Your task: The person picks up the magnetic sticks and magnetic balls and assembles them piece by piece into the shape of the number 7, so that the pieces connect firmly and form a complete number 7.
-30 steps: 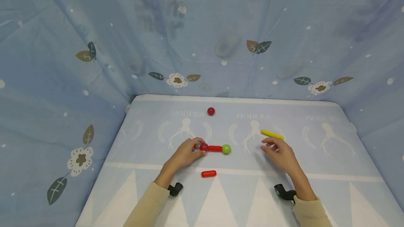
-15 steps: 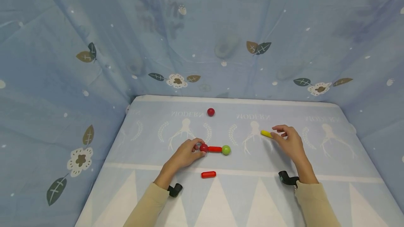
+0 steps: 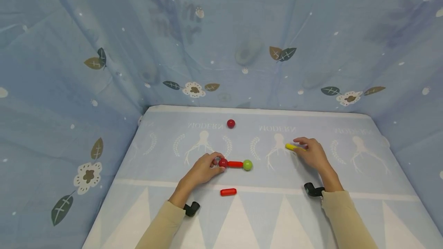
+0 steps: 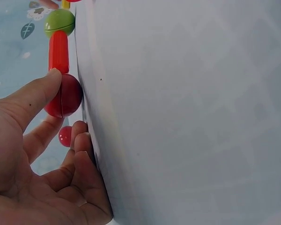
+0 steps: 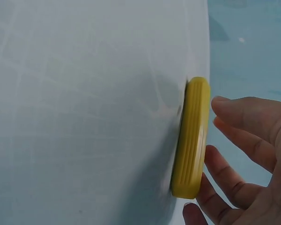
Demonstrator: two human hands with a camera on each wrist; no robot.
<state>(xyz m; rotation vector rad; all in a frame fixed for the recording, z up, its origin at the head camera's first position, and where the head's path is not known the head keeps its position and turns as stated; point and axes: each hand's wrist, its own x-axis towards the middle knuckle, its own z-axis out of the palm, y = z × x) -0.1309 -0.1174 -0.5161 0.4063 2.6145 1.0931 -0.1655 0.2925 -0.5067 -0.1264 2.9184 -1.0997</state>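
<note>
My left hand (image 3: 203, 170) pinches a dark red ball (image 4: 71, 96) between thumb and fingers. Joined to that ball is a short red stick (image 3: 235, 164), with a green ball (image 3: 247, 165) on its far end. The three form a line lying over the table. On the right, my right hand (image 3: 314, 156) hovers at a yellow grooved stick (image 5: 191, 138), thumb and fingers spread beside it. A gap shows between thumb and stick in the right wrist view. Part of the yellow stick is hidden behind the hand in the head view.
A second red ball (image 3: 230, 123) lies toward the back of the table. A loose red stick (image 3: 228, 192) rests nearer the front. Blue patterned curtain (image 3: 221, 49) stands behind and along both sides of the cloth-covered table (image 3: 263, 218).
My right hand moved forward and right past the yellow stick, then came slightly back left over it. The left hand has stayed on the red ball.
</note>
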